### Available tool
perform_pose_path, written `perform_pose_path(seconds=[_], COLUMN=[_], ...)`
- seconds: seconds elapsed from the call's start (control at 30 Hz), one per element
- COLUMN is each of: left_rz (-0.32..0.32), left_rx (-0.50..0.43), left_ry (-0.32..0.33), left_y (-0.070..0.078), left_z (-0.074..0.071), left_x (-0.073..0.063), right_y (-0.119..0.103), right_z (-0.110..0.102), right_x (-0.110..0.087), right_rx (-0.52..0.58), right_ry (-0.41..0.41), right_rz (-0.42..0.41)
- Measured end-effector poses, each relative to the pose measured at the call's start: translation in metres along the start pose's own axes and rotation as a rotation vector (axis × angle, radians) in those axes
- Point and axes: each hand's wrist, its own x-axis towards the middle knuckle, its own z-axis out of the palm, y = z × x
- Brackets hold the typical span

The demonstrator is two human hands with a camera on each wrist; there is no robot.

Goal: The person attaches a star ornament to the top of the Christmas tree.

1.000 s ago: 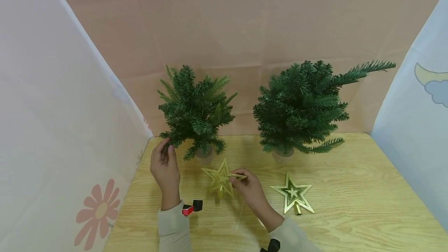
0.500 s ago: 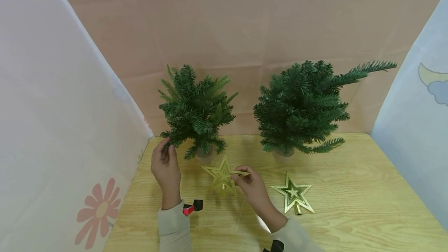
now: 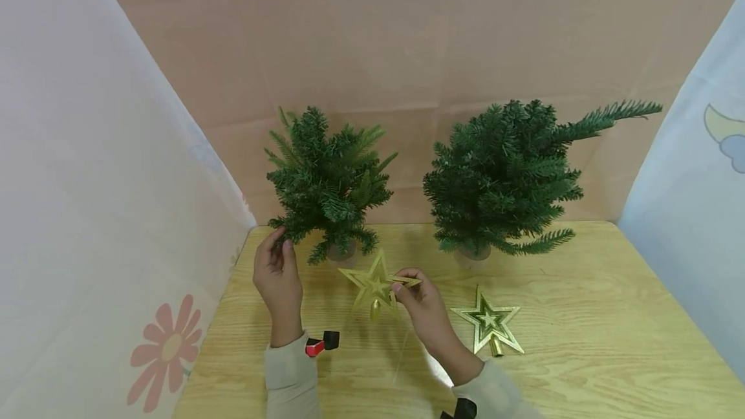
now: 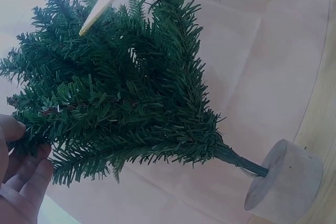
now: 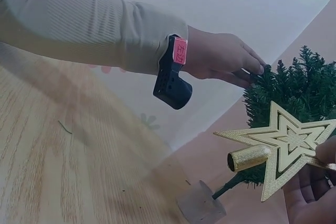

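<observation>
Pinching left tree (image 3: 326, 183) at 7 o'clock: left hand (image 3: 279, 283). Right hand (image 3: 428, 309) pinches gold star (image 3: 377, 285) at that tree's 5 o'clock, unmounted. Second star (image 3: 489, 320) on table (image 3: 611, 322), 6 o'clock of right tree (image 3: 502, 180); neither tree topped.

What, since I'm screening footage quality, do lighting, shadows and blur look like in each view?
Head view: a bright white patch shows on the wood-grain tabletop beside the right forearm, glare or object unclear; left wrist view: hazy, bright at upper left, with the held five-pointed gold star soft at the top edge; right wrist view: broad soft shadows cross the tabletop.
</observation>
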Motion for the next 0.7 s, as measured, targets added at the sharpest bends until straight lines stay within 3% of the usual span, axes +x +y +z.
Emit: perform_pose_path(seconds=[0.43,0.7], left_rz=[-0.004,0.002], left_rx=[-0.004,0.023], left_ry=[-0.006,-0.010], left_y=[0.002,0.031], left_z=[0.000,0.004], left_x=[-0.001,0.001], right_y=[-0.002,-0.010], right_z=[-0.001,-0.001], right_x=[0.000,0.000], right_rx=[0.019,-0.013], right_ry=[0.009,0.045], right_rz=[0.002,-0.018])
